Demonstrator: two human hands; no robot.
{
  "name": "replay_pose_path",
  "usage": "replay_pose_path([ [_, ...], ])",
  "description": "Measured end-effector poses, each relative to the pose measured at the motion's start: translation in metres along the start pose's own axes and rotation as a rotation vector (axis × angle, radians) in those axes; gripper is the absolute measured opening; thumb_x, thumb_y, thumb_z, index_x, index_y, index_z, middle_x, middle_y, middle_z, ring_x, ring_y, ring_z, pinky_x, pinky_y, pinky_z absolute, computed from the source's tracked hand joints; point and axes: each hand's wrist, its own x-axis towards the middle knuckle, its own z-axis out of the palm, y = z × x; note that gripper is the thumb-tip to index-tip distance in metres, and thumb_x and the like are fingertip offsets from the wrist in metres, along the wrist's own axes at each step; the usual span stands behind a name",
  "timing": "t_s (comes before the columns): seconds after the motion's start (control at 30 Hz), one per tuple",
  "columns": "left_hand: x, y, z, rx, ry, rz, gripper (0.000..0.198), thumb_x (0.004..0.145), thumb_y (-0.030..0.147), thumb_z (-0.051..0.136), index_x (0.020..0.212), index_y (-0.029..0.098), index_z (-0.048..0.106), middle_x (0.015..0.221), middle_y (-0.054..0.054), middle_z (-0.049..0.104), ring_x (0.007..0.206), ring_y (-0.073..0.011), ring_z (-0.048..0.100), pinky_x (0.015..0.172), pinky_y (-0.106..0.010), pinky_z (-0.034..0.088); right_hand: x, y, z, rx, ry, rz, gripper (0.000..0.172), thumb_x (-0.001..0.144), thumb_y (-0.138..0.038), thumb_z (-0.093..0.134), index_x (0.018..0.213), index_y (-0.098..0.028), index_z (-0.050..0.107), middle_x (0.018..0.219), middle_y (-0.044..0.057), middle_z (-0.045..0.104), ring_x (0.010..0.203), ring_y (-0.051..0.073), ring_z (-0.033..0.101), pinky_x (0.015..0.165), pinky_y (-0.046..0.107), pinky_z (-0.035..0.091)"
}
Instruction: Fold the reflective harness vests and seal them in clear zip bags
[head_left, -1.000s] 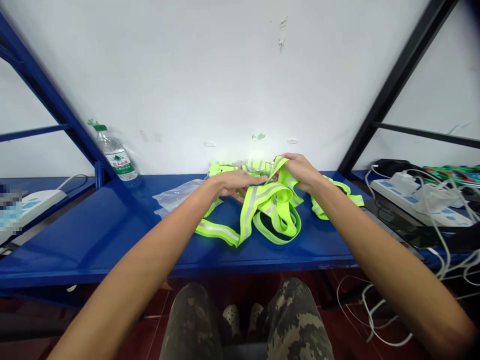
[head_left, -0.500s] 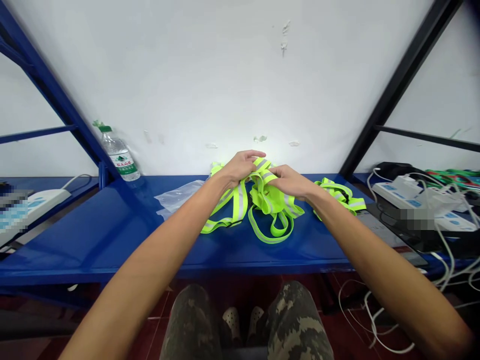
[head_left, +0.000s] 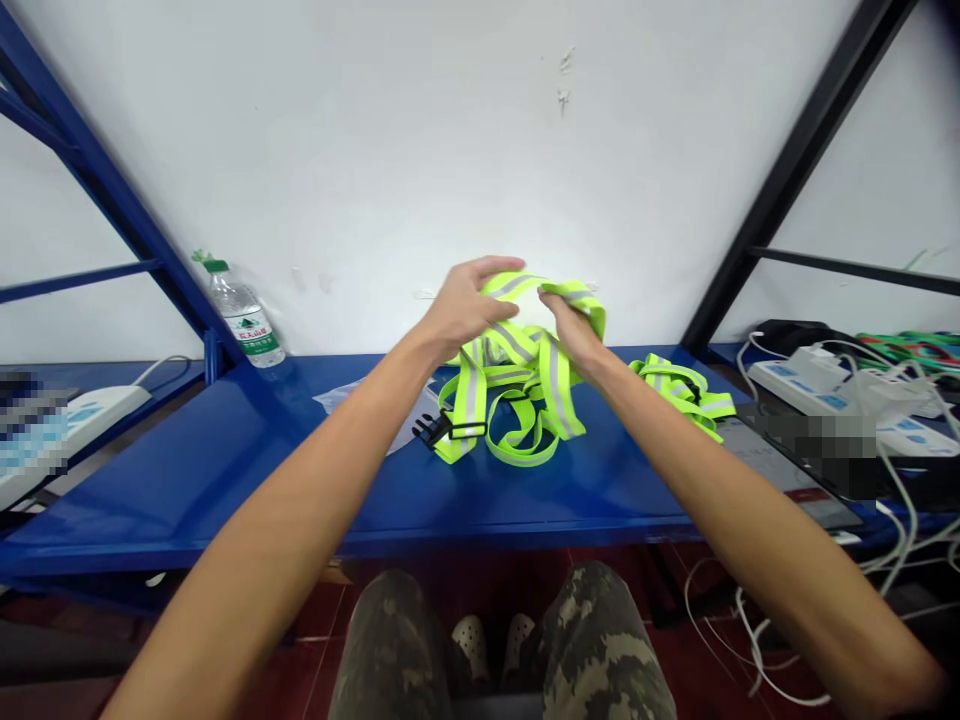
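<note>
Reflective vest [head_left: 517,370]: left grip [head_left: 465,310] half-open, right grip [head_left: 574,325] pinching it.

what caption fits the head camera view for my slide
Left hand and right hand work neon yellow reflective straps with a black plastic buckle over a blue metal shelf

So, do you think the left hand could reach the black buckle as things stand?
Probably yes: the left hand is just above the black plastic buckle, which lies uncovered on the blue metal shelf beside the left forearm. It would only need to leave the bunched reflective straps.
</note>
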Motion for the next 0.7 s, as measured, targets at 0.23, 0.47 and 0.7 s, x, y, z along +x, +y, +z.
replay_pose_path([
  [0.23,0.016,-0.044,-0.026,0.288,0.488,0.089,0.031,0.080,0.021,0.065,0.110,0.017,0.063,0.117,-0.011,0.066,0.117,-0.0262,0.058,0.105,-0.044,0.044,0.012,-0.014,-0.046,-0.338,0.016,-0.189,0.063,0.077,-0.030,0.060,0.139,-0.021,0.054,0.142,0.010,0.056,0.138,0.035,0.042,0.118,0.049,0.028],
  [0.47,0.005,-0.047,-0.033,0.498,0.515,0.081,0.025,0.084,0.041,0.063,0.092,0.018,0.066,0.097,-0.008,0.071,0.099,-0.0237,0.062,0.096,-0.035,0.044,0.024,-0.025,-0.073,-0.604,-0.285,-0.214,0.047,0.068,-0.022,0.069,0.114,-0.023,0.069,0.121,0.011,0.068,0.121,0.034,0.055,0.101,0.045,0.044],
  [0.7,0.012,-0.070,-0.034,0.376,0.490,-0.203,0.024,0.075,0.023,0.068,0.097,0.018,0.068,0.088,-0.005,0.069,0.077,-0.0189,0.062,0.074,-0.031,0.049,0.021,-0.040,-0.079,-0.530,-0.484,-0.093,0.021,0.085,-0.030,0.056,0.091,-0.021,0.075,0.098,0.006,0.074,0.094,0.026,0.065,0.088,0.040,0.049],
])
